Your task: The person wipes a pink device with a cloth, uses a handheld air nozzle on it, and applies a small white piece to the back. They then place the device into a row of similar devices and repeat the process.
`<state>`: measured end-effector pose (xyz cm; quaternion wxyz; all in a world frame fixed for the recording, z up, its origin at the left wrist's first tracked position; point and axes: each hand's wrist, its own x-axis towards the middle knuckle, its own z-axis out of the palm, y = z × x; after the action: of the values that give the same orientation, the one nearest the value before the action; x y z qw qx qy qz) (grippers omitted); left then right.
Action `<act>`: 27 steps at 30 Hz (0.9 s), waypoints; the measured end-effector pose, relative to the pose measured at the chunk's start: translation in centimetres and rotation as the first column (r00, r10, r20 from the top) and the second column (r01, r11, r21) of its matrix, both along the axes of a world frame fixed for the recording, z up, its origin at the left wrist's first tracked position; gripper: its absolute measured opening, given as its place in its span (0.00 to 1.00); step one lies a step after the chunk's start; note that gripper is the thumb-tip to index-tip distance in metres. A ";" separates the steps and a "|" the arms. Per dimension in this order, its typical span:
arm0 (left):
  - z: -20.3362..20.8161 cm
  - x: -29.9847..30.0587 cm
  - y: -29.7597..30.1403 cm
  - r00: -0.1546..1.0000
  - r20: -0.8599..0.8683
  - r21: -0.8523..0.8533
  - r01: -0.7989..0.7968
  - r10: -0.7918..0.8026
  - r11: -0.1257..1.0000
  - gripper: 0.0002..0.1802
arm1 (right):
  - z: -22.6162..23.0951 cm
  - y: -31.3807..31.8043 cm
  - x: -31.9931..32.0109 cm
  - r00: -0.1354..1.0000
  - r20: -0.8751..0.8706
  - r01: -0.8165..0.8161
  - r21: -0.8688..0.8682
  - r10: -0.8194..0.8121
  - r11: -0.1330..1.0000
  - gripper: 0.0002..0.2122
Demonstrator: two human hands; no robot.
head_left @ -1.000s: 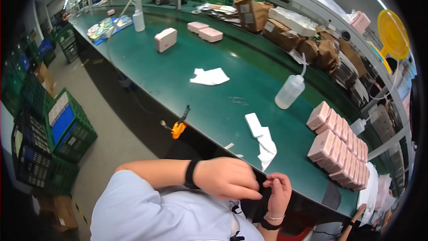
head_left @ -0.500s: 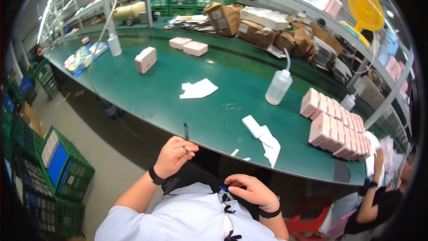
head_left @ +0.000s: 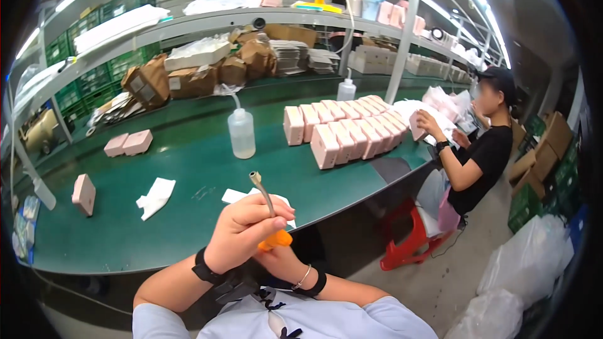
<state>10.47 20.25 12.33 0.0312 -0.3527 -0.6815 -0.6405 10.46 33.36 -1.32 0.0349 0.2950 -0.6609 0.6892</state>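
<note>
- Orange handle and a thin metal nozzle: this is the air blow tool (head_left: pixel 269 216) that you hold close to your chest, in front of the green table's near edge, with the nozzle tip pointing up and a little to the left.
- Your left hand (head_left: pixel 242 231) is closed around the tool, the fingers wrapped over the place where nozzle meets handle.
- Your right hand (head_left: pixel 279 258) sits under it and touches the orange end; how tightly it closes I cannot tell, because the left hand covers it.
- Just behind the tool, white paper sheets (head_left: pixel 251 198) lie on the green table (head_left: pixel 188 226).
- Farther left is a crumpled white cloth (head_left: pixel 156 196) and one pink box (head_left: pixel 83 193) standing upright.
- In the middle stands a clear squeeze bottle (head_left: pixel 241 132).
- To its right, rows of pink boxes (head_left: pixel 345 132) stand touching each other.
- At the far right, another person (head_left: pixel 480 144) in black holds a pink box.
</note>
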 end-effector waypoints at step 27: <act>-1.7 -17.1 -27.7 0.527 0.365 -0.518 -0.570 0.768 0.638 0.42 | 1.5 17.4 -4.3 0.920 0.354 0.265 -0.255 -0.165 0.930 0.23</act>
<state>-6.61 -7.48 10.66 0.0186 0.1444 -0.8396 -0.5233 6.18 50.78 0.19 0.0454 0.0927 -0.5747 0.8119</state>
